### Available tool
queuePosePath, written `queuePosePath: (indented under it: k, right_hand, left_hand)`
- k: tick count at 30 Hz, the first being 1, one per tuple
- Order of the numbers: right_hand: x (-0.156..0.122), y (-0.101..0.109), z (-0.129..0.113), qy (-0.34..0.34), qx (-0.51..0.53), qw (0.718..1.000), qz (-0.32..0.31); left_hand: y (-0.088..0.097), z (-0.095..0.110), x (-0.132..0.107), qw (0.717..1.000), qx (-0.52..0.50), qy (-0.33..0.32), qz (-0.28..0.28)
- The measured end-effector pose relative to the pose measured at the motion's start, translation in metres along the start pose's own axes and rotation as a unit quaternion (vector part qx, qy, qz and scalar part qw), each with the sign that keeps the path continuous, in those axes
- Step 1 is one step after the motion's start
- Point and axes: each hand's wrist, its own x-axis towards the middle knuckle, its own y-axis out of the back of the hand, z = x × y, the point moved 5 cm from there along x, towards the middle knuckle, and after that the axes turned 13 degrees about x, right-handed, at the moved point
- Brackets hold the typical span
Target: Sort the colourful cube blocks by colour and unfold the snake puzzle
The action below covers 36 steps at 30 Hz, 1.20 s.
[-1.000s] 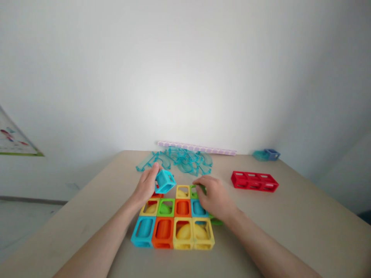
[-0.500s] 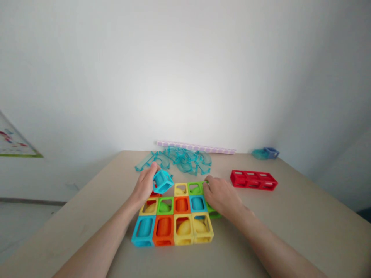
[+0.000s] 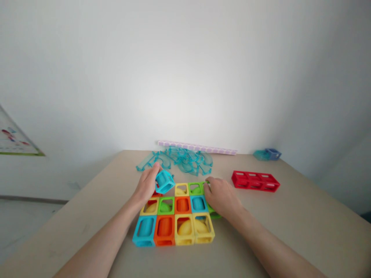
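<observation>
My left hand (image 3: 146, 185) grips a light-blue hollow cube block (image 3: 164, 181), held tilted above the back left part of a flat block assembly. That assembly (image 3: 183, 204) lies on the table, its blue, orange, yellow and green cube blocks joined in rows. A red block (image 3: 156, 194) shows partly under the held cube. My right hand (image 3: 222, 197) is closed over the assembly's right edge, its fingers on green blocks (image 3: 214, 214) that it mostly covers.
Right of the assembly lies a bar of joined red blocks (image 3: 255, 181). Transparent teal track pieces (image 3: 185, 160) are heaped at the back, before a long lilac patterned strip (image 3: 199, 147) by the wall. A dark-blue block (image 3: 273, 154) sits at the back right corner beside another teal piece (image 3: 261, 155).
Everything sits slightly farther right in view, as if the camera shifted a little. Both hands keep their holds, and the blue cube stays in nearly the same place.
</observation>
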Motion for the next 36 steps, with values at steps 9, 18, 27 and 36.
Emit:
queuePosePath:
  k: [9,18,27,36]
  right_hand:
    - [0.003,-0.003,0.001,-0.012,0.030,0.999,-0.004]
    - [0.004,-0.003,0.004,-0.016,0.060,0.998,0.009]
    - [0.005,-0.001,0.002,-0.016,0.074,0.997,0.008]
    - [-0.003,0.014,-0.010,0.040,0.034,0.996,0.078]
  left_hand:
    - [0.001,0.002,-0.001,1.000,-0.005,0.004,0.010]
    - [-0.001,0.004,-0.001,1.000,-0.018,0.002,0.007]
    - [-0.003,0.011,-0.003,0.997,0.044,-0.049,-0.031]
    - [-0.001,0.003,0.002,1.000,-0.016,-0.018,-0.014]
